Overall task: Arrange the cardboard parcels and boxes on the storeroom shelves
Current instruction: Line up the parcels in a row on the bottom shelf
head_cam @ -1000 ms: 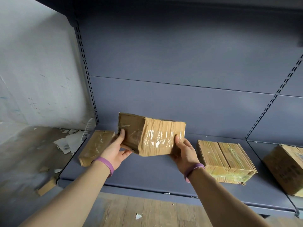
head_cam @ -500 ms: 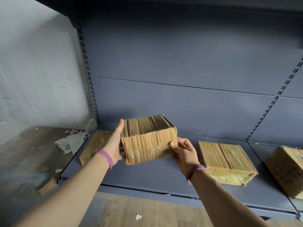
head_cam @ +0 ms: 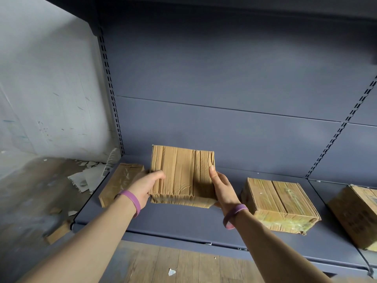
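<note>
A ribbed parcel in grip of left hand and right hand; flat parcel left, taped box right.

Torn paper scraps litter the floor well left of the left hand, below a scuffed pale wall. Wooden floorboards lie nearer than the hand.

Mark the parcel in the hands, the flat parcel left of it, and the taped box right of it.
held parcel [head_cam: 179, 176]: head view, middle of its top face.
flat parcel [head_cam: 120, 181]: head view, its taped top face.
taped box [head_cam: 279, 198]: head view, top face near the seam.
</note>
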The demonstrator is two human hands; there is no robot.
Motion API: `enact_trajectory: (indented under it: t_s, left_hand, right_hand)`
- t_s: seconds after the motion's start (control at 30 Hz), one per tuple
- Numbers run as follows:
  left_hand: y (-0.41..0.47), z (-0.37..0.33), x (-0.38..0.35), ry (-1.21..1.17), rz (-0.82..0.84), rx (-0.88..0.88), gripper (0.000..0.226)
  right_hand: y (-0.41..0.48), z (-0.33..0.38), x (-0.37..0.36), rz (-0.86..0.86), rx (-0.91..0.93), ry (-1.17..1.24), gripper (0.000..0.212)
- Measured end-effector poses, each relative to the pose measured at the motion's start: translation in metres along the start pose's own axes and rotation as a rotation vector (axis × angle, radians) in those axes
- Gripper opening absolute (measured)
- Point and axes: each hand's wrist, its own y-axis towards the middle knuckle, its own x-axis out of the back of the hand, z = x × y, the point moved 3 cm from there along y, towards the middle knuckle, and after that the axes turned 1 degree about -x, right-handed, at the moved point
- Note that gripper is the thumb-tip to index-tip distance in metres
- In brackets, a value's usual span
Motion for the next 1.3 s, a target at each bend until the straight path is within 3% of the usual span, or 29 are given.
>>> enact_trajectory:
  t_s: [0.13,0.27,0.37,0.47,0.63,0.87,0.97,1.07,1.2,1.3]
  left_hand:
    - [0.005,0.002,0.002,0.027,-0.005,-0.023,0.034]
    - [0.004,0.001,0.004,0.083,-0.007,-0.033,0.05]
    - [-0.001,-0.007,-0.002,-0.054,0.067,-0.024,0.069]
    - [-0.004,-0.015,-0.002,-0.179,0.03,0.031,0.074]
    - [-0.001,-0.009,0.0,-0.147,-0.031,0.046,0.084]
    - [0.009,0.0,0.008,-0.141,-0.041,-0.029,0.102]
    - [0.012,0.0,0.009,-0.115,-0.031,-0.047,0.091]
    - [0.016,0.002,0.009,-0.098,-0.019,-0.061,0.094]
    - [0.015,0.003,0.007,-0.145,0.05,-0.087,0.087]
    - [0.006,-0.006,0.001,-0.154,0.09,-0.113,0.061]
  right_hand:
    - [0.006,-0.006,0.005,-0.1,0.036,-0.081,0.056]
    - [0.009,-0.009,0.01,-0.128,0.059,-0.132,0.032]
    - [0.01,-0.01,0.015,-0.141,0.068,-0.115,0.021]
    - [0.01,-0.014,0.02,-0.131,0.079,-0.131,0.022]
    - [0.007,-0.015,0.017,-0.101,0.101,-0.303,0.033]
    - [0.0,-0.011,0.009,0.001,-0.022,-0.125,0.078]
    - [-0.001,-0.009,0.01,-0.069,-0.055,-0.106,0.067]
    - [0.0,-0.009,0.011,-0.133,-0.072,-0.048,0.075]
    - [0.005,-0.01,0.016,-0.172,-0.043,-0.005,0.039]
    - [0.009,-0.014,0.021,-0.171,-0.059,0.1,0.033]
